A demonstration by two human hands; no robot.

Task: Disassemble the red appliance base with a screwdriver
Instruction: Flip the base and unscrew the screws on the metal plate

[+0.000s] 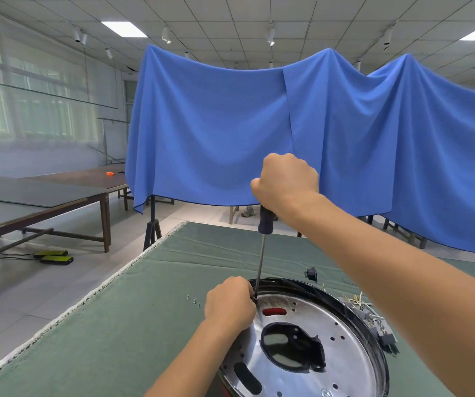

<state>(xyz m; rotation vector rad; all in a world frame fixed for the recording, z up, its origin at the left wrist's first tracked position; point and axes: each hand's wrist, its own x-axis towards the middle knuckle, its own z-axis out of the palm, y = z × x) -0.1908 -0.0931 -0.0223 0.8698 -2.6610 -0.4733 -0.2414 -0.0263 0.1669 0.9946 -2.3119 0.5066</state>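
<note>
While fisted right hand [286, 179] bears down on upright screwdriver [265, 222], left hand [229, 303], fingers curled, steadying tip at base [302, 339] rim on table [144, 325], stopping slip.

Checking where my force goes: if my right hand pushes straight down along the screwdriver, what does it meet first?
Probably the metal plate of the red base, at its far rim, where the screwdriver tip sits beside the left hand; a screw there is likely but hidden.

Glossy metal plate [311, 365], matt cloth [144, 310]
</note>
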